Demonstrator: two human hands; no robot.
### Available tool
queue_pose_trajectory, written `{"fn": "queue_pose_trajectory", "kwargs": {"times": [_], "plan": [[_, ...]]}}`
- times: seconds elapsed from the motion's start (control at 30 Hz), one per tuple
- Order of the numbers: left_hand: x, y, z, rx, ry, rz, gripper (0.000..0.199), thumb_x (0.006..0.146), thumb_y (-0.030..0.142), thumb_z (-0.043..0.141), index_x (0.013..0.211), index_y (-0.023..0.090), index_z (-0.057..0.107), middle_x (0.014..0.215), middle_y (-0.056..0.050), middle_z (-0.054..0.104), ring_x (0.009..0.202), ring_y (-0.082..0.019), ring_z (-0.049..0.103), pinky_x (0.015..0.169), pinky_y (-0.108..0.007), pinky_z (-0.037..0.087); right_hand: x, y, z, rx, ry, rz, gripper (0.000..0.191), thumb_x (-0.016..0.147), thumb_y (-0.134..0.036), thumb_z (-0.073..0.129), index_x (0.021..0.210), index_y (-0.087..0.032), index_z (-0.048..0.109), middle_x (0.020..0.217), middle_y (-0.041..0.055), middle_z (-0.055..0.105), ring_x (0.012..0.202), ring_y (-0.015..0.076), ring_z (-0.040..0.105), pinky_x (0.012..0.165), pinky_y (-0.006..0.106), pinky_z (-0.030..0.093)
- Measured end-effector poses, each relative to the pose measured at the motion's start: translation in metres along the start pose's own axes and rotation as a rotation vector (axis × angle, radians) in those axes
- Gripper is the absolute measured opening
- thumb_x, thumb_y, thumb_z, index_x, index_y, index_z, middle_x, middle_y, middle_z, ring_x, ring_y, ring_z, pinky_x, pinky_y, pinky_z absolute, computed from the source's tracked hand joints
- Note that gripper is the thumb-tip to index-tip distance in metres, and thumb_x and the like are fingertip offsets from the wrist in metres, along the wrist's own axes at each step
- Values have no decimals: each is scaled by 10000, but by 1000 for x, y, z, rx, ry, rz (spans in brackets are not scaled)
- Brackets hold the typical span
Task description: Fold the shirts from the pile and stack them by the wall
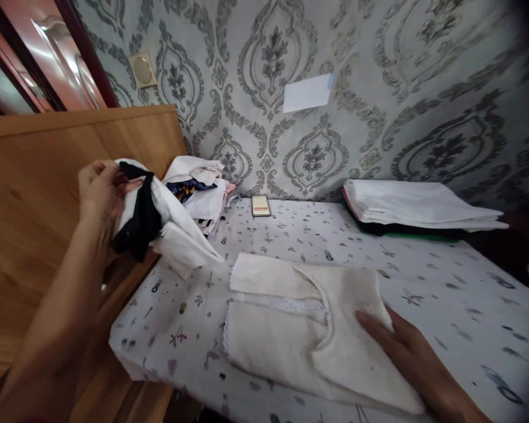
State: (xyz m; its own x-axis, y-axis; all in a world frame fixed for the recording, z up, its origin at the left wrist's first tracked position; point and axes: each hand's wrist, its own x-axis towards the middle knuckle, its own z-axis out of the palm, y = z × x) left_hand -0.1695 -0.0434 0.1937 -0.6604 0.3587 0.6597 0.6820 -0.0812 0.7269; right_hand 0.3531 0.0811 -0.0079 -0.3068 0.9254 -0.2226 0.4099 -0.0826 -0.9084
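My left hand [99,185] is raised at the left, its fingers closed on a bunched black-and-white garment [143,205]. A white part of that garment hangs down over the near-left side of the bed. Flat on the printed sheet lies a cream cloth garment [286,317] with scalloped edges and a curved, bound neckline. My right hand [399,346] grips the garment's right edge, with one finger on top of the cloth. The other fingers are partly hidden by the fabric.
A pile of folded clothes [203,194] sits against the wooden headboard [92,141]. Folded white cloths [414,202] are stacked at the back right. A small cream card-like item [261,206] lies by the wall. The patterned sheet [291,232] covers the bed.
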Motion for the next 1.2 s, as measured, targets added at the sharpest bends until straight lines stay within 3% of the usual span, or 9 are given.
{"fn": "queue_pose_trajectory", "kwargs": {"times": [0.1,0.2,0.3,0.43,0.57,0.7,0.87,1.03,1.2], "plan": [[-4,5,15,4,-21,63,163,847,371,551,865,240,455,920,-25,616,928,-209,677,839,-423,566,-2,-1,1,3,12,-15,515,720,-604,705,1097,-253,688,975,103,773,933,366,720,690,405,620],[-22,-18,32,350,-102,85,78,917,291,424,906,225,464,1030,-52,622,1007,-184,624,953,-397,520,-6,-2,1,26,17,-28,535,737,-594,693,1125,-227,670,974,108,764,938,361,710,690,398,609],[-47,-46,44,494,-266,-14,47,844,177,475,801,195,464,888,-46,622,955,-194,601,975,-425,487,-8,3,-3,37,-14,-48,561,790,-606,636,1180,-203,631,982,104,748,898,332,704,682,392,596],[-92,-56,53,586,-442,-25,75,782,164,535,767,193,467,867,-73,613,1015,-261,587,1006,-472,439,-8,14,-13,-275,131,-99,597,873,-571,526,1310,-166,557,1026,134,708,845,317,676,746,468,572],[-160,-36,72,627,-693,135,145,891,296,430,861,203,538,951,-79,632,991,-247,602,939,-387,461,-15,17,-10,-664,417,-498,579,922,-424,499,1441,-170,450,1331,200,556,1156,375,570,934,549,496],[-222,-16,105,635,-1067,46,353,928,506,412,994,197,570,934,-65,656,853,-234,635,765,-351,482,-25,5,14,-865,184,-743,528,945,-410,500,1434,-213,454,1291,167,566,1129,338,565,928,493,510],[-246,-10,133,745,-1064,14,367,923,501,437,1055,179,555,994,-97,670,928,-255,635,771,-340,454,-24,-7,26,-1087,44,-494,571,878,-152,469,1447,-164,430,1162,165,645,1025,313,600,823,413,524],[-237,-19,135,653,-1058,-44,185,863,397,523,909,221,556,796,-23,633,794,-232,623,677,-311,434,-5,-4,-12,-912,69,-313,580,828,-76,444,1380,-239,517,1033,96,716,855,238,656,693,323,479],[-222,-17,139,44,-820,-620,330,749,322,707,1030,226,563,660,42,566,529,-160,599,534,-272,486,27,23,-84,-198,390,-178,464,737,-230,567,1196,-204,621,750,12,660,647,176,614,581,280,469]]}}
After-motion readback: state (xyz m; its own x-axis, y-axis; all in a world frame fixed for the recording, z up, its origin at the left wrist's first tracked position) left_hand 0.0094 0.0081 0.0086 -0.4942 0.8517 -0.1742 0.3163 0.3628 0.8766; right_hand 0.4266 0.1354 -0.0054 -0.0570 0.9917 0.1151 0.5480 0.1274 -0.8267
